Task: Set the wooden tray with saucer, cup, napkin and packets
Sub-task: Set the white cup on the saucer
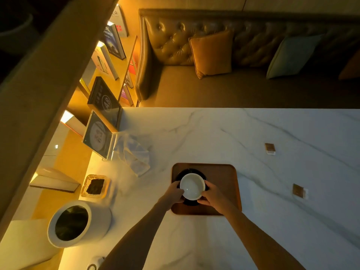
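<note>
Head view, looking down on a white marbled tabletop (253,133). A wooden tray (222,176) with rounded corners lies near the middle of the tabletop. On its left half sits a dark saucer (191,171), and a white cup (192,186) is over the saucer, its empty bowl facing up; whether the cup's base touches the saucer cannot be told. The left hand (174,192) closes its grip on the cup's left side and the right hand (211,194) closes its grip on the cup's right side, so both hands grasp the cup. The right half of the tray is bare wood.

Two small brown packets lie on the tabletop, right of the tray and well apart from it: the far packet (270,148) toward the back, the near packet (299,190) level with the cup. Nothing lies between them and the tray.

Left of the tray, a pale crumpled napkin (134,152) lies beside a clear stand holding a dark card (97,135). Nearer the person along the left edge stand a square glass dish (95,186) with dark contents and a white round pot (78,223) with a dark interior. Books (111,41) lean on lit shelves at left; a tufted sofa (243,36) with an orange cushion (212,53) and a pale cushion (292,55) runs behind the tabletop.
</note>
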### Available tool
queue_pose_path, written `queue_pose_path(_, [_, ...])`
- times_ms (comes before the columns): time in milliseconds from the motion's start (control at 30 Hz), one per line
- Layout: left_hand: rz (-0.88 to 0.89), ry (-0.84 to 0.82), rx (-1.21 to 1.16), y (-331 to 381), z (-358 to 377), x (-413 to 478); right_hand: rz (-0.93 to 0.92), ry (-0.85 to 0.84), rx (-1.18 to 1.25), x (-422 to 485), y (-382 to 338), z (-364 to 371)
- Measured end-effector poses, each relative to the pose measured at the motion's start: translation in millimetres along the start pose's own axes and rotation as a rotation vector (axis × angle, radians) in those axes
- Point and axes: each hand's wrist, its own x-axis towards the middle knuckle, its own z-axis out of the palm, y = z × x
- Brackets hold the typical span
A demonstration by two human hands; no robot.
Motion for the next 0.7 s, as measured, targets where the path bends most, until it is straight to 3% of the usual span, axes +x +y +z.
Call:
queue_pose_path(500, [-0.014, -0.008, 0.059, 4, 4, 17, -0.007, -0.023, -0.022, 20, -1, -5])
queue_pose_path(700, [0.000, 0.013, 0.082, 3, 7, 18, -0.135, 0.042, -0.231, 25, 6, 1])
